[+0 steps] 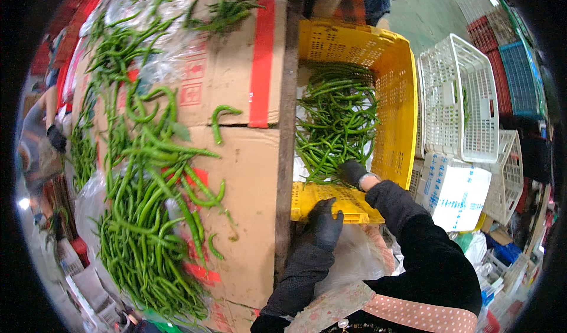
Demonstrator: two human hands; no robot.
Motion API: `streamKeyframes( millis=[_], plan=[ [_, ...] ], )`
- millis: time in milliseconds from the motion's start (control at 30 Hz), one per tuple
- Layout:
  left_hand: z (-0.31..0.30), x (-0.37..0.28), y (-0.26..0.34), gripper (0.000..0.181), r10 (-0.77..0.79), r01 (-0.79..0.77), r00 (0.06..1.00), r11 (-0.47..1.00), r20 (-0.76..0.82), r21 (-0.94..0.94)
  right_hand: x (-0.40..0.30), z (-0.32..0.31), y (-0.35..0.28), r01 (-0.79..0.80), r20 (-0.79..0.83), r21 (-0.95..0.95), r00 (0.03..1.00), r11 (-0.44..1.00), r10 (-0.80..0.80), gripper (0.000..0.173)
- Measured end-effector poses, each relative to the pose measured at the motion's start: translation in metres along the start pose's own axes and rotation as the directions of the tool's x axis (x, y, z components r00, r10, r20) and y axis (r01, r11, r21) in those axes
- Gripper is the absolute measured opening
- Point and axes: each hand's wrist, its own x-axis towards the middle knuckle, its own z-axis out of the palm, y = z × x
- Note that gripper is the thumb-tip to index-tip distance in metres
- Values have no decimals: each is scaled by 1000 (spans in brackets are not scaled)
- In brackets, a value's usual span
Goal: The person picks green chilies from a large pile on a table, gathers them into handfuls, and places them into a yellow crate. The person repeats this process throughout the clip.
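Long green chili peppers [339, 120] lie in a yellow perforated plastic crate [396, 111] before me. My right hand [353, 172], in a dark glove, reaches into the crate and touches the peppers at its near end; its fingers are partly hidden, so a grip cannot be made out. By the near wall of the crate is my left hand [325, 222], also gloved, with thumb and fingers apart and nothing in it. To the left, a large heap of green chili peppers [146, 244] lies on flattened cardboard [248, 173], with a few loose ones beside it.
A wooden edge [287, 111] runs between cardboard and crate. White plastic crates [480, 98] and a printed white box [456, 191] stand at the right. Another person's gloved hand [56, 138] is at the far left. Clear plastic sheeting [166, 63] lies among peppers.
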Motion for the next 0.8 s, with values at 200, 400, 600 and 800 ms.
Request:
streamKeyframes(
  millis=[200,400,600,800],
  plan=[
    [-39,-34,35,39,54,22,960,964,274,-265,-72,-119,-83,18,-560,221,821,975,112,39],
    [-134,-77,44,32,-85,41,995,846,-59,-532,-66,-220,-196,533,-852,205,510,821,-118,26],
    [-188,-110,32,28,-245,-12,908,795,-340,-606,39,-272,-263,441,-843,-161,403,883,-355,38],
    [-186,-121,8,30,-296,4,914,692,-279,-721,43,-274,-261,526,-608,-87,644,846,-463,25]
  ],
)
